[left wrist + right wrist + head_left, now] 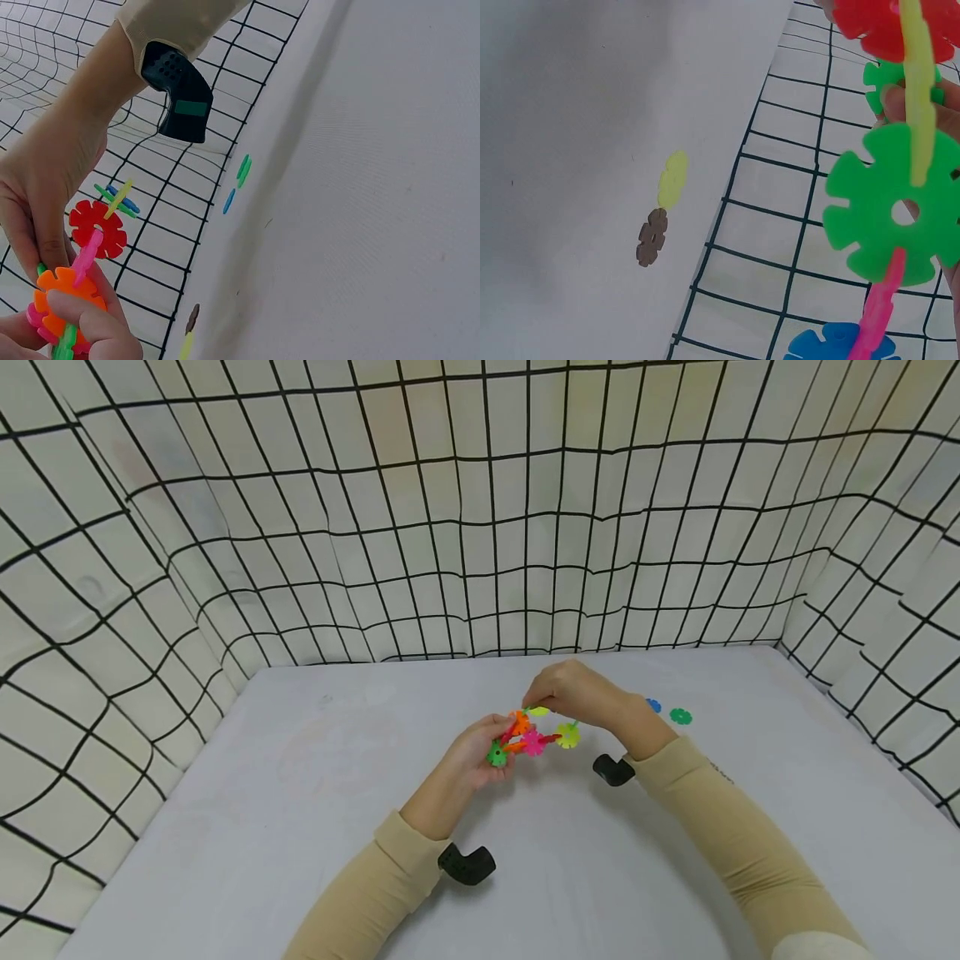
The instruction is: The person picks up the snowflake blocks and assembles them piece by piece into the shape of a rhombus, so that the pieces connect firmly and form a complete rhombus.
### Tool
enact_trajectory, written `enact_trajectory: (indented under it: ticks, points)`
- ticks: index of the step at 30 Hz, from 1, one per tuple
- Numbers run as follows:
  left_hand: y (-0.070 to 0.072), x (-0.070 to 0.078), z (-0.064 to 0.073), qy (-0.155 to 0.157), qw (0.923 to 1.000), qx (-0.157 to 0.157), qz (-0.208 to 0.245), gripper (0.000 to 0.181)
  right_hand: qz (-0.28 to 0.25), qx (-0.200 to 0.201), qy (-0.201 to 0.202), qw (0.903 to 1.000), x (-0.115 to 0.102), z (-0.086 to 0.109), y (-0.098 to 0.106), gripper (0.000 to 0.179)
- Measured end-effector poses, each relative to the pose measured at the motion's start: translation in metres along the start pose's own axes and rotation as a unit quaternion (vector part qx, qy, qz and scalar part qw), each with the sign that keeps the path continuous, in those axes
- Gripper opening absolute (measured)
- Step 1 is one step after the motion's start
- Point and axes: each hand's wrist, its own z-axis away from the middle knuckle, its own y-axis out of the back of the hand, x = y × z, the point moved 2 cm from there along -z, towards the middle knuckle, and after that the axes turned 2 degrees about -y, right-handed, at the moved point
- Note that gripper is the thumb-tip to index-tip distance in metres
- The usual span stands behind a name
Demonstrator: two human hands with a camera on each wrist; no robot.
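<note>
Flower-shaped plastic discs, slotted edge to edge, form a linked chain between the hands. My left hand [472, 750] grips the chain from the left; in the left wrist view its thumb lies over an orange disc [54, 283], beside a green one. My right hand [576, 693] reaches in from the other side, its fingertips pinching a small green piece at the chain's top. A pink disc [533, 742] and a yellow disc [568, 736] show below that hand. Up close in the right wrist view, a green disc [866, 217] links to a yellow one, a pink one and a blue disc [821, 345].
A loose blue disc [654, 704] and green disc [681, 717] lie on the white table [300, 793] beyond the right forearm. A brown disc [652, 237] and a yellow disc [673, 180] also lie there. Black-gridded white walls enclose the back and sides.
</note>
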Motion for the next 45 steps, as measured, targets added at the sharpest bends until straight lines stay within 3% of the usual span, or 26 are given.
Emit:
enact_trajectory:
  ticks: [20,27,41,45]
  points:
    - [0.001,0.000,0.002,0.012,0.9995,-0.017,-0.022,0.027,-0.002,-0.011,0.020,0.9997,-0.005,0.007,-0.002,0.011]
    - [0.002,-0.003,0.003,0.011,0.9992,-0.033,-0.019,0.027,0.001,-0.020,0.007,0.9998,-0.007,0.008,-0.004,0.012]
    - [0.002,-0.003,0.000,0.007,0.9995,-0.014,-0.029,0.026,0.012,-0.022,0.000,0.9997,-0.012,0.007,-0.005,0.011]
    - [0.001,-0.001,0.000,0.007,0.9995,-0.008,-0.030,0.026,-0.005,-0.031,-0.039,0.9988,-0.009,0.008,-0.004,0.011]
